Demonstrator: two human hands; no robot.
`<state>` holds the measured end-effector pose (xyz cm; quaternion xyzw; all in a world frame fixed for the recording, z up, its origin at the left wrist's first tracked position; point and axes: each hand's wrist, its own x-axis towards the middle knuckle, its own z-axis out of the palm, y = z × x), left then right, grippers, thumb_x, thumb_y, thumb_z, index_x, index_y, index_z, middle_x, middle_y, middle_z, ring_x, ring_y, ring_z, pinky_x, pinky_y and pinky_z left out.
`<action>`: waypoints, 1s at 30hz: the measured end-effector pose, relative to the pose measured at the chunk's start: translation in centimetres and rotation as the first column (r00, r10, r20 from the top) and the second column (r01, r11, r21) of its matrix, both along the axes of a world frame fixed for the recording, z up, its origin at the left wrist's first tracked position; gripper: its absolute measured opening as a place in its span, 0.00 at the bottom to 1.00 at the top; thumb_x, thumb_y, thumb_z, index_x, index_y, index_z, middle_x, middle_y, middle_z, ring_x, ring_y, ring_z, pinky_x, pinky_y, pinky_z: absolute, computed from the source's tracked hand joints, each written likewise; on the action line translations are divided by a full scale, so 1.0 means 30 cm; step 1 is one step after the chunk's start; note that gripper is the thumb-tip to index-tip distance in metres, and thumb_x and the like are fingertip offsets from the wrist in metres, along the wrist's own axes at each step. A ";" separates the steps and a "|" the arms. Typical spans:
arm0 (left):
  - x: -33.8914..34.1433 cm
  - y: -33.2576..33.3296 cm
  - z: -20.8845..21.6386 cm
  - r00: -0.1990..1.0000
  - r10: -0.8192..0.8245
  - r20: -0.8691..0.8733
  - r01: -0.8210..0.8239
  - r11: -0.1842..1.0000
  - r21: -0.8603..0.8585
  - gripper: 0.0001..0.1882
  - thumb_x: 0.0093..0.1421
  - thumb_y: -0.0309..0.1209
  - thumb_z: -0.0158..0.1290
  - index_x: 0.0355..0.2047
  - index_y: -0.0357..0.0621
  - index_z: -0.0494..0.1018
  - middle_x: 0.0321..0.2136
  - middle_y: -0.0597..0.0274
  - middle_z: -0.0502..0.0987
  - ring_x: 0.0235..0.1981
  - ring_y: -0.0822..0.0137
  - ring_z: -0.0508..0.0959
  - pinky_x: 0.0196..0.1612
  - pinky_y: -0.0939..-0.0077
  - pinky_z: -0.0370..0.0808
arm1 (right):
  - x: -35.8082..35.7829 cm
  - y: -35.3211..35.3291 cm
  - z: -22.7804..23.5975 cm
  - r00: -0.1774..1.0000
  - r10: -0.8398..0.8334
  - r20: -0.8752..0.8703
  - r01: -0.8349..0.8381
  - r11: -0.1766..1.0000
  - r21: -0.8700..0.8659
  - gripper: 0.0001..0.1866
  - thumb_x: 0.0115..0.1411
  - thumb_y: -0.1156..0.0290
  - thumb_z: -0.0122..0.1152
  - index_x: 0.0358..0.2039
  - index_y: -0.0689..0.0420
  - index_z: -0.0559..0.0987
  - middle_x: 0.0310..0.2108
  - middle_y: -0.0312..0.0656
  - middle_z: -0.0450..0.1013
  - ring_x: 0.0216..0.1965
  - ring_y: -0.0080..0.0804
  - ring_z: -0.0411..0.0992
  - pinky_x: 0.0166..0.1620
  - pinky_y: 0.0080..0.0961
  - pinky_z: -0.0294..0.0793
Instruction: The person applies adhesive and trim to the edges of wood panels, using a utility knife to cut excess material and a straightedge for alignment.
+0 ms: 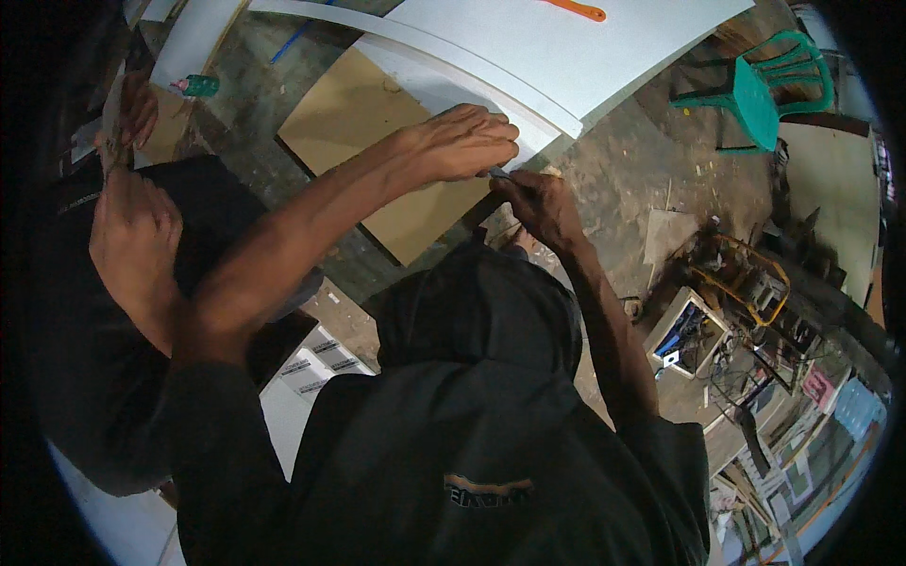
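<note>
Piece (pixel 497 173), small, grey and narrow, sits right where my two hands meet, upper middle of my feed; too small and too covered to say what it is. Right hand (pixel 540 205): grip pinching the piece between thumb and fingers, wrist coming up from the lower right. Left hand (pixel 469 141): knuckles up, fingers curled over, close against the piece's other end; can't tell from here whether that grip is pinching it or just resting there. Both sit over the near right edge of a brown board (pixel 330 108), with the left forearm crossing above it.

Just beyond the hands, a white sheet (pixel 514 132) partly covers the board. Past that, a long white strip (pixel 453 49) runs along the near edge of a big white panel (pixel 651 47). Orange tool (pixel 578 10) on the panel, cut off at the top. Blue stick (pixel 293 42) and green bottle (pixel 200 86) up left.

Far left, a co-worker in dark clothes, hands (pixel 137 222) near each other. White box (pixel 321 368) lower left, beside my operator's body. Right side: green chair (pixel 755 99) on the grey floor (pixel 651 170), crate (pixel 684 330) with blue items inside, clutter around it.
</note>
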<state>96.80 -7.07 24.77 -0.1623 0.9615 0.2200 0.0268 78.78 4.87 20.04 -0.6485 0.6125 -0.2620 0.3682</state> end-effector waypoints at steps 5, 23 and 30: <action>0.007 -0.007 -0.004 0.991 -0.025 -0.129 0.026 1.000 0.002 0.05 0.54 0.25 0.50 0.31 0.43 0.65 0.35 0.55 0.69 0.41 0.53 0.71 0.47 0.60 0.69 | 0.003 -0.001 0.025 0.999 0.007 -0.052 -0.006 1.000 0.024 0.12 0.62 0.62 0.61 0.30 0.57 0.83 0.19 0.48 0.74 0.21 0.44 0.74 0.27 0.36 0.71; -0.008 0.036 -0.012 1.000 -0.022 0.021 0.025 0.989 -0.145 0.02 0.55 0.25 0.50 0.29 0.41 0.70 0.33 0.55 0.73 0.43 0.53 0.74 0.51 0.60 0.69 | 0.056 0.071 0.009 0.960 -0.056 -0.275 -0.013 0.970 -0.242 0.06 0.60 0.64 0.59 0.30 0.52 0.78 0.22 0.46 0.77 0.25 0.50 0.77 0.28 0.42 0.75; 0.025 0.003 -0.023 0.993 0.096 -0.063 -0.089 0.990 0.109 0.15 0.48 0.21 0.57 0.38 0.43 0.73 0.38 0.57 0.74 0.46 0.53 0.73 0.51 0.59 0.68 | 0.019 0.021 0.023 0.998 -0.065 0.025 0.061 0.989 0.135 0.13 0.65 0.60 0.57 0.30 0.56 0.82 0.19 0.42 0.76 0.20 0.36 0.76 0.26 0.35 0.74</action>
